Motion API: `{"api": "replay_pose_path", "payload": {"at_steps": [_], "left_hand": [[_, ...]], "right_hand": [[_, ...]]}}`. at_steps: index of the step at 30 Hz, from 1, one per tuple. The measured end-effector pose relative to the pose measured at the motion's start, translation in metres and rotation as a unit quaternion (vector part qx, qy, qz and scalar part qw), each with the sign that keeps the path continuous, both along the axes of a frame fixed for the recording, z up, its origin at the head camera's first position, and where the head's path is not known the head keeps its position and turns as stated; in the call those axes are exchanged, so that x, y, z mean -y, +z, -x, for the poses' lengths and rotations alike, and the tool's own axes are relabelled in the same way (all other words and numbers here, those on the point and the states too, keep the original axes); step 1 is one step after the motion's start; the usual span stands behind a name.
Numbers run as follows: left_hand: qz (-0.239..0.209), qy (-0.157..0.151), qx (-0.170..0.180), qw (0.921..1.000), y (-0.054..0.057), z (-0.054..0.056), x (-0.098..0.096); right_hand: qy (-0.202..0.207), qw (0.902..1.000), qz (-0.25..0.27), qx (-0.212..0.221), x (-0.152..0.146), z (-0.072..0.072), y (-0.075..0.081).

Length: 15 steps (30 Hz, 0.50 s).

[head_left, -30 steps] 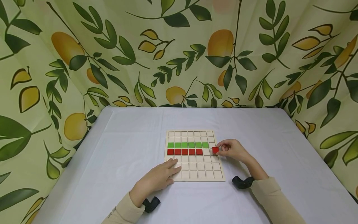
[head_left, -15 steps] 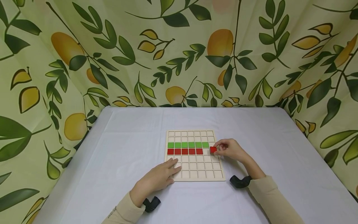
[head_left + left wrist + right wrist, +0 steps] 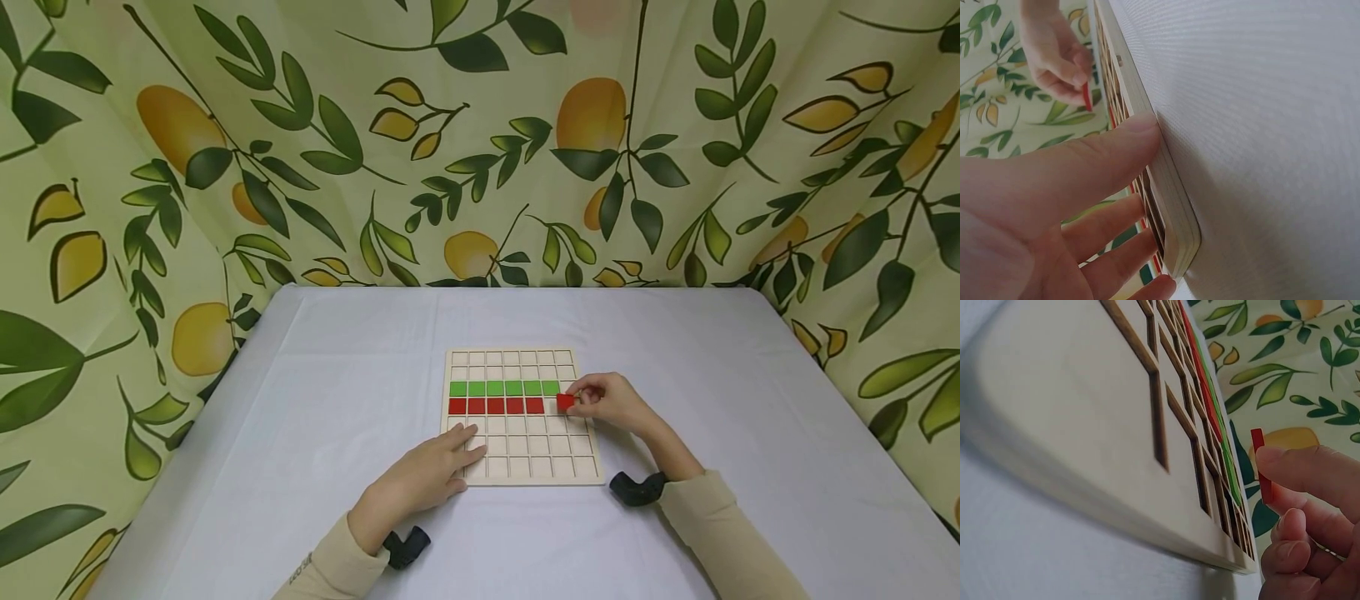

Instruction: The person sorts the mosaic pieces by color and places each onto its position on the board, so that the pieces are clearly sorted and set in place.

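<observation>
A thin red square tile [image 3: 565, 403] is pinched between the thumb and index finger of my right hand [image 3: 611, 402], held over the right part of a wooden grid board [image 3: 536, 482]. In the right wrist view the pinched tile [image 3: 1264, 484] stands edge-on, apart from the board. One row of the board holds several green tiles [image 3: 505, 388]; the row in front of it has several red tiles [image 3: 496, 407], with a bare cell to their right. My left hand [image 3: 423, 473] rests on the board's near left corner, its thumb [image 3: 1138, 128] against the front edge.
A white cloth [image 3: 337, 375] covers the table under the board. Behind and at both sides hangs a curtain [image 3: 465, 167] with fruit and leaf print. Black wrist-worn devices [image 3: 637, 489] sit by both sleeves.
My right hand has moved left over the board with the red tile, toward the row of red tiles. The left hand has stayed in place.
</observation>
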<state>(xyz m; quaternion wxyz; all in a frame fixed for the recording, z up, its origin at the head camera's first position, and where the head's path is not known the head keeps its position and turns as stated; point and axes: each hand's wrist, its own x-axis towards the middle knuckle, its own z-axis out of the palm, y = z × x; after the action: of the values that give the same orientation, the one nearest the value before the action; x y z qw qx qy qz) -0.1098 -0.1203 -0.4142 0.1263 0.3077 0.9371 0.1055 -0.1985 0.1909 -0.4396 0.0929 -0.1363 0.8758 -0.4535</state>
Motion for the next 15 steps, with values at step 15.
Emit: {"api": "replay_pose_path", "payload": {"at_steps": [15], "left_hand": [[0.0,0.002,0.002,1.0,-0.0003,0.0002,0.0]], "right_hand": [[-0.004,0.9999,-0.013,0.004,0.0075,0.0012,-0.0049]]}}
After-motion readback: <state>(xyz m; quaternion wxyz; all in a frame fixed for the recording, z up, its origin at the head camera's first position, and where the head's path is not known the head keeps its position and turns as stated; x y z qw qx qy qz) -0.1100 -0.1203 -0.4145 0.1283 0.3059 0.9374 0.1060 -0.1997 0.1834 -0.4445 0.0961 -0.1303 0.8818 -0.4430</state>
